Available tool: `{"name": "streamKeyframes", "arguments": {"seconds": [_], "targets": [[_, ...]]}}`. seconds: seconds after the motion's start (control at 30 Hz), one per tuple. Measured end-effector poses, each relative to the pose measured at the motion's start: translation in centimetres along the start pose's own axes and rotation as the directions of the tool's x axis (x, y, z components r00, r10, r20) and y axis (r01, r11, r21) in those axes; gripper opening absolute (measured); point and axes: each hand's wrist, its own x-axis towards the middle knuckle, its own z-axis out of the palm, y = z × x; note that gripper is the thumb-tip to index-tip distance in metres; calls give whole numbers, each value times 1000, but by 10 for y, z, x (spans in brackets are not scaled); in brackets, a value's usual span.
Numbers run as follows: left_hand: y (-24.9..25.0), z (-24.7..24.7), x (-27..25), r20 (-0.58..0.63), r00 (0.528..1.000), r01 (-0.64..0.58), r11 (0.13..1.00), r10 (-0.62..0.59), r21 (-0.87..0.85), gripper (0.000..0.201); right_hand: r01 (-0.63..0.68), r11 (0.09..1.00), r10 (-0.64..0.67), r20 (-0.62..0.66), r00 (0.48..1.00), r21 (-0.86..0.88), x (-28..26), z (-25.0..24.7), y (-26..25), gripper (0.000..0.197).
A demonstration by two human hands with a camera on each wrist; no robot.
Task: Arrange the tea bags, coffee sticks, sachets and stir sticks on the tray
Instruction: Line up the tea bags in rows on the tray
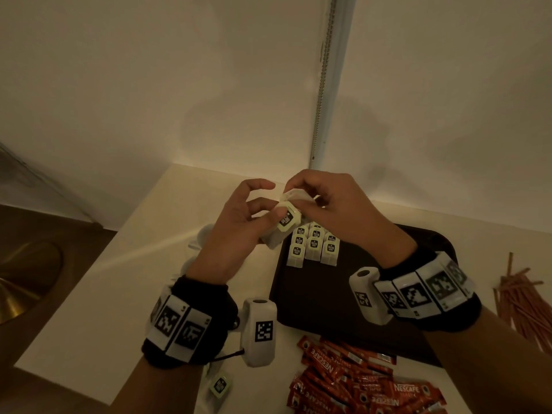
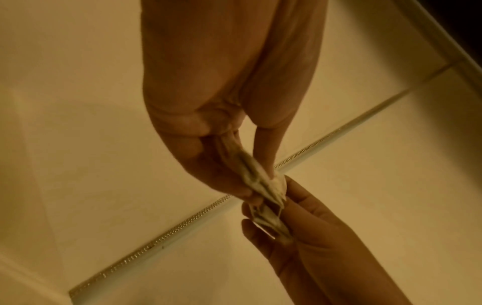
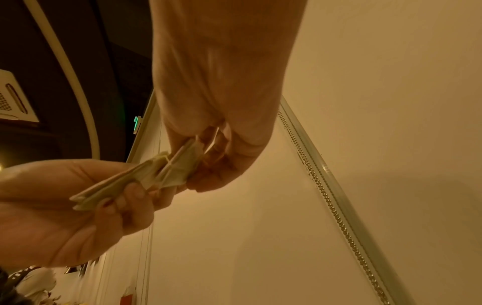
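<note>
- The left hand (image 1: 239, 216) is raised above the far left corner of the tray (image 1: 343, 309), its thumb and fingers curled round a small stack of tea bags (image 1: 282, 227); the top bag shows a dark label.
- The right hand (image 1: 325, 201) meets it from the other side, fingertips pinching a second, paler bunch of tea bags (image 1: 294, 196) that touches the left hand's stack.
- In the left wrist view, the two bunches of bags (image 2: 263, 185) sit end to end between the two hands, against a pale wall.
- In the right wrist view, the right hand's fingers (image 3: 221, 165) close on crumpled paper bags (image 3: 177, 167), with the left hand holding the flatter ones beside them.
- On the dark tray, just under the hands, three short rows of tea bags (image 1: 313, 246) lie overlapping, labels up.
- The tray rests on a pale surface (image 1: 134, 264).
- Red coffee sticks (image 1: 358, 383) lie in a loose heap on the surface at the tray's near edge.
- A bundle of thin brown stir sticks (image 1: 519, 300) lies on the surface to the right of the tray.
- One loose tea bag (image 1: 219, 385) lies on the surface below the left wrist.
</note>
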Motion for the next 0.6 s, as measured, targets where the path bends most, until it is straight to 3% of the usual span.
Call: {"name": "streamKeyframes", "arguments": {"seconds": [0.23,0.33,0.4,0.5,0.6], "targets": [[-1,-1,1,-38,999,7,1000,-7,-11,25,-58,998,58,-2,998,-38,-2,-2,0,3],[-3,-3,1,-77,997,-11,1000,13,23,21,-175,982,168,88,982,77,-3,-5,0,8],[-4,-3,1,-76,997,-15,999,19,44,20,-326,915,285,194,939,235,-2,-7,-2,14],[-1,-2,0,-60,998,-23,998,26,61,17,-454,765,323,337,884,457,0,-8,-4,16],[1,-1,-2,-37,998,-38,995,42,94,19,-484,735,351,345,871,474,0,-9,-6,14]]}}
